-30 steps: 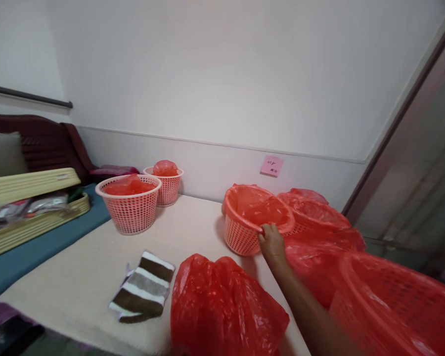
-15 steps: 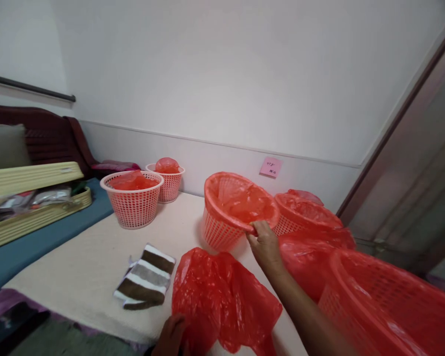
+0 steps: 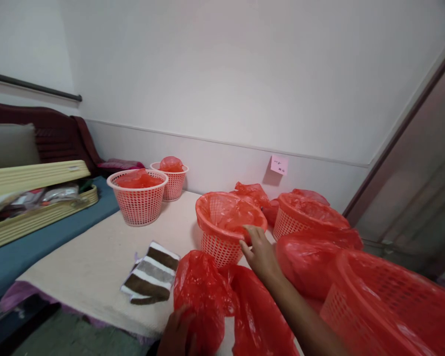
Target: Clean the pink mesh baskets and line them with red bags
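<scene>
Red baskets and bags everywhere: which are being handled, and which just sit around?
In hand: lined basket under right hand; loose red bag gripped by left hand.

Lying about: striped cloth, two far baskets, sticky note.

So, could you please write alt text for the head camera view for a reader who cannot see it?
A person's right hand touches the rim of a bag-lined pink basket on a cream-topped table, while the left hand grips a loose red plastic bag. A striped cloth lies to the left.
</scene>
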`<state>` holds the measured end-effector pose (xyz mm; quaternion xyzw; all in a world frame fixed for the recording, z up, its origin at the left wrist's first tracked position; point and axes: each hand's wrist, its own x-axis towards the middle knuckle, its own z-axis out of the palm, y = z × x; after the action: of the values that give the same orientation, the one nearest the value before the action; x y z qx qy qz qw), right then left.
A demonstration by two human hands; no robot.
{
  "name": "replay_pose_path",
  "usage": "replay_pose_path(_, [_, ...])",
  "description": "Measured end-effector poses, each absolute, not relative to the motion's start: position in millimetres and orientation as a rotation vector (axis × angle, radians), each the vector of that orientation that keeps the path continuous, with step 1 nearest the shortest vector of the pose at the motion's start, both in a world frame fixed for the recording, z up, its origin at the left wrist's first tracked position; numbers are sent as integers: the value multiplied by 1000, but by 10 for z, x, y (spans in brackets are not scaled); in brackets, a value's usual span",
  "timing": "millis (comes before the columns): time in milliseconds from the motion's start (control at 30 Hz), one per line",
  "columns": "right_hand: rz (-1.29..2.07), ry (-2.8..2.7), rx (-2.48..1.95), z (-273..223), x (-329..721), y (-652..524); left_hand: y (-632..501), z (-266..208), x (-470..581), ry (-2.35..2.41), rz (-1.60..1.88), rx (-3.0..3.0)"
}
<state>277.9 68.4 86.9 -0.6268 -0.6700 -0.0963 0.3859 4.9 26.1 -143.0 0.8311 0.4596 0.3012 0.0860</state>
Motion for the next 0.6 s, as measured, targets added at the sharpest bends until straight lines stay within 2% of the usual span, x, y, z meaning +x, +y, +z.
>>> replay_pose_path(133, [-311,-1467,-1538,567,2943,397,253,-1506,-22,1428,1045,2427])
replay_pose_path(267, [-223,-1489,-1951,-179,3176,108,207,-1368,43,1512,1032,2307])
replay_pose_path(333, [-29,-1450,-2105,-546,3208,22,180,-1246,129,1538,996,2237])
replay_pose_path(433, [215,-1391,-2035,-955,3058,5,164,-1098,262,1539,916,2162])
replay_pose_path(600, [197,-1332,-1856,-1255,2495,196,286,-1069,399,1601,816,2028])
